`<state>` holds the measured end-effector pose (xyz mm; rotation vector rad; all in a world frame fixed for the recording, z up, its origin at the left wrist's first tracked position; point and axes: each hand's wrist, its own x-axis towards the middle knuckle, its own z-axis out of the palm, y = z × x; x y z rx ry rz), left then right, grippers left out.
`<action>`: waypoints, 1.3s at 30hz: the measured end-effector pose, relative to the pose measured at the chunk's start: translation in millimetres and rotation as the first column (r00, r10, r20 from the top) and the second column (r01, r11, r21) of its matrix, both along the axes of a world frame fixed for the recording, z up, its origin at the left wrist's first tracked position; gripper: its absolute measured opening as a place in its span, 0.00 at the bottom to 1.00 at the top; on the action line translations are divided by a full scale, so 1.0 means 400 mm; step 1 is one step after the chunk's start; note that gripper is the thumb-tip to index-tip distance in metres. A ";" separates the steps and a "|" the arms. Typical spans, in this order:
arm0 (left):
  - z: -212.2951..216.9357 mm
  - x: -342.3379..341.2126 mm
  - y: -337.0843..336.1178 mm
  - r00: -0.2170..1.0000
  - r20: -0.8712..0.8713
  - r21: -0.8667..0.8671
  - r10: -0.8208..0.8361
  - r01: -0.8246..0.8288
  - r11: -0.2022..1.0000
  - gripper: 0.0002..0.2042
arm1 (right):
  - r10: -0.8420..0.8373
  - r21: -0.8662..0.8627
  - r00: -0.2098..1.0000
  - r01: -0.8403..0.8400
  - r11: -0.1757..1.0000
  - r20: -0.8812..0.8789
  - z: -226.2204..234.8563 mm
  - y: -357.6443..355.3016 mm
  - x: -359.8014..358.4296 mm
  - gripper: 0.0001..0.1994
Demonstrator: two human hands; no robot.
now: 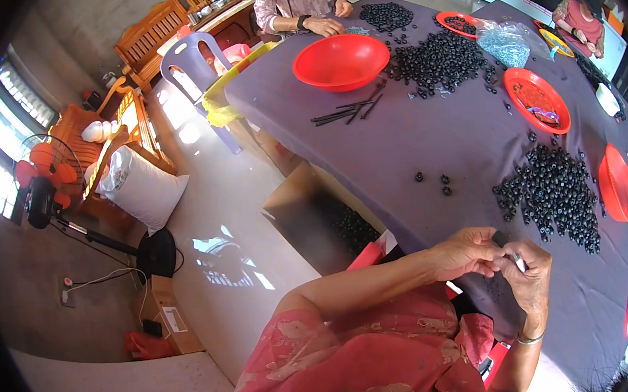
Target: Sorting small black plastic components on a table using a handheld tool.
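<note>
My left hand (467, 254) is closed in a pinch, with a small dark piece (499, 239) at its fingertips. Right beside it, fingertips almost touching, my right hand (528, 282) is curled around a small white or silvery tool (519, 262), whose kind I cannot make out. Both hands are above the near edge of the purple-grey tablecloth (435, 219). Just beyond them lies a heap of small round black parts (549, 194). A few loose black parts (445, 185) rest apart from it, to the left.
A cardboard box (308, 211) holding black parts stands below the table's left edge. Red basins (339, 56) and red trays (537, 102) are spread over the table, with another black heap (437, 62) and black rods (348, 111). Across it sits another person (301, 3).
</note>
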<state>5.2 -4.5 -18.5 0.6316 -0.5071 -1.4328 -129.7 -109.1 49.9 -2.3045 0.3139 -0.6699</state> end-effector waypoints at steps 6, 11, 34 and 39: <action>-0.002 0.001 0.012 0.994 -0.083 -0.017 -0.072 0.071 0.997 0.06 | 0.077 0.199 0.997 -0.071 0.977 -0.025 0.013 0.020 0.007 0.07; -0.009 -0.034 0.010 0.990 -0.141 -0.059 0.031 -0.040 0.997 0.07 | 0.000 0.200 0.995 -0.019 0.980 0.095 -0.002 0.032 -0.008 0.08; 0.004 -0.061 0.031 0.982 -0.146 -0.019 -0.118 0.116 0.993 0.12 | -0.031 0.563 0.984 -0.075 0.823 0.177 -0.028 0.056 -0.072 0.05; 0.022 -0.037 0.042 0.984 -0.167 -0.055 -0.058 0.050 0.997 0.17 | -0.013 0.670 0.980 -0.128 0.731 0.201 -0.025 0.050 -0.042 0.03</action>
